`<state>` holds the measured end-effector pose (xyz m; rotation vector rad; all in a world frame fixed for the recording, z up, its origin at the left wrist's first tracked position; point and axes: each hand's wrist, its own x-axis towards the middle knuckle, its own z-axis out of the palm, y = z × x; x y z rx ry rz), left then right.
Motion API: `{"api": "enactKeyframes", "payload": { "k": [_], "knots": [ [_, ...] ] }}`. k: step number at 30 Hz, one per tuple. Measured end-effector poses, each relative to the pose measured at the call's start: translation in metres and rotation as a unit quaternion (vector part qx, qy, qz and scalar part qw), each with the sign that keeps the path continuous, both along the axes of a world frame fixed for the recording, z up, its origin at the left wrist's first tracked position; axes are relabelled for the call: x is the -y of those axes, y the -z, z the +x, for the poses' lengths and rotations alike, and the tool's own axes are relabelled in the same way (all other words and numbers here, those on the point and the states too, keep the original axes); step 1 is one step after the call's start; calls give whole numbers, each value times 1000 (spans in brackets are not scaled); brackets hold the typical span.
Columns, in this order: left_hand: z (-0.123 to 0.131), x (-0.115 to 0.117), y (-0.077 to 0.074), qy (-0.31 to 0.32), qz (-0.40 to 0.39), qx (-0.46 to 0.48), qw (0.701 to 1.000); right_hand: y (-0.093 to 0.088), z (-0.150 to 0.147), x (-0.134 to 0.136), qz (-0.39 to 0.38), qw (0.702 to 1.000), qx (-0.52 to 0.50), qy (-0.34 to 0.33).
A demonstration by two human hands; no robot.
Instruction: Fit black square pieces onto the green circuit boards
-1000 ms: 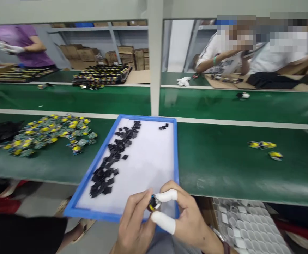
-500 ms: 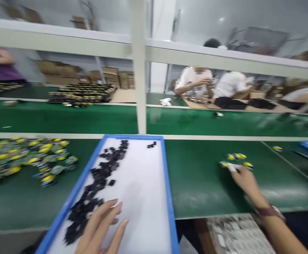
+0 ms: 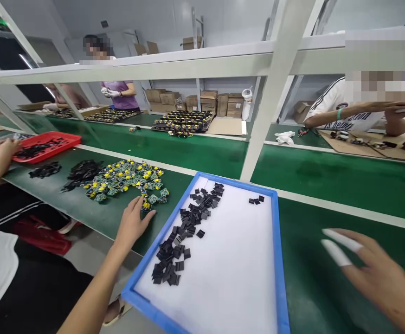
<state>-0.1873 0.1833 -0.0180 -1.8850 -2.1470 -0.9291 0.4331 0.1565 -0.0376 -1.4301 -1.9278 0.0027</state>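
My left hand (image 3: 132, 223) reaches to the near right edge of a pile of green circuit boards with yellow parts (image 3: 124, 178); its fingers are apart, the tips beside the boards. My right hand (image 3: 372, 273), slightly blurred, hovers over the green table at the right with its fingers spread and nothing in it. White covers sit on two of its fingertips. Between the hands lies a blue-rimmed white tray (image 3: 280, 260). Small black square pieces (image 3: 191, 218) run down its left side, and a few more black pieces (image 3: 256, 200) lie near its top right corner.
A red tray (image 3: 73, 138) and black parts (image 3: 84, 172) are at the left, near another person's hands (image 3: 9, 148). A white frame post (image 3: 263, 123) stands behind the blue tray. People sit or stand across the green bench (image 3: 209, 148), beside rows of assembled parts (image 3: 184, 121).
The view has swung left. My left hand has moved from above the tray to the board pile. My right hand has left the small boards at the right and its fingers have spread.
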Motion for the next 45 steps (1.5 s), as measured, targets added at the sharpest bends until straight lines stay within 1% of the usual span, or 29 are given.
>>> {"api": "enactKeyframes", "payload": {
  "k": [3,4,6,8,10,11,12,14,16,18,19,20,21,23,24,25,27,29,31,33,35,37,38,39,40,41,42,43,45],
  "knots": [
    [1,-7,15,-2,2,14,1000,-21,-105,-11,-45,983,-21,-175],
    [4,-5,17,0,6,21,1000,-28,-138,-14,-65,970,-21,-232],
    [10,2,18,3,20,41,999,-41,-193,-22,-116,944,-12,-309],
    [16,13,11,1,39,60,997,-46,-234,-29,-162,925,15,-344],
    [23,28,-2,-3,51,99,994,-44,-263,-37,-177,921,36,-344],
    [28,37,-10,-6,48,130,990,-41,-272,-40,-177,924,40,-337],
    [34,47,-19,-16,36,203,978,-37,-279,-42,-175,927,41,-330],
    [48,68,-34,-41,-5,357,933,-30,-286,-46,-176,931,33,-319],
    [68,86,-43,-8,-34,504,863,-26,-284,-46,-181,931,19,-315],
    [91,98,-46,37,-102,596,796,-27,-277,-41,-187,932,2,-311],
    [102,102,-45,51,-138,608,781,-30,-273,-37,-190,931,-16,-312],
    [114,105,-43,62,-163,593,786,-33,-269,-32,-193,928,-41,-315],
    [126,106,-41,82,-176,557,807,-37,-265,-25,-196,924,-70,-322],
    [146,107,-35,145,-168,457,861,-47,-257,-8,-198,909,-129,-342],
    [155,107,-34,181,-157,413,879,-52,-253,1,-196,903,-149,-352],
    [164,108,-32,213,-147,380,888,-56,-248,11,-191,900,-158,-360],
    [179,109,-33,254,-138,349,891,-63,-240,28,-172,898,-167,-369],
    [192,113,-36,280,-141,350,883,-67,-232,43,-151,900,-184,-366],
    [202,118,-40,298,-155,360,871,-69,-224,55,-138,901,-214,-351],
    [211,122,-42,316,-161,362,862,-69,-217,63,-147,900,-250,-325],
    [217,125,-41,344,-145,345,861,-67,-212,70,-198,884,-304,-296],
    [223,127,-39,359,-132,337,860,-63,-208,76,-260,850,-369,-271],
    [226,128,-38,357,-133,346,857,-60,-207,79,-276,837,-394,-262],
    [229,128,-37,348,-141,368,851,-58,-206,81,-275,831,-410,-257],
    [233,129,-36,334,-155,400,839,-54,-205,84,-261,833,-417,-253],
    [236,130,-35,320,-172,440,821,-52,-204,86,-236,841,-418,-248],
    [240,130,-36,308,-190,487,795,-49,-203,88,-209,850,-419,-242],
    [243,131,-36,297,-210,540,759,-47,-202,89,-185,857,-422,-232],
    [247,132,-40,277,-250,642,670,-43,-199,91,-156,863,-435,-204]
  ]
}}
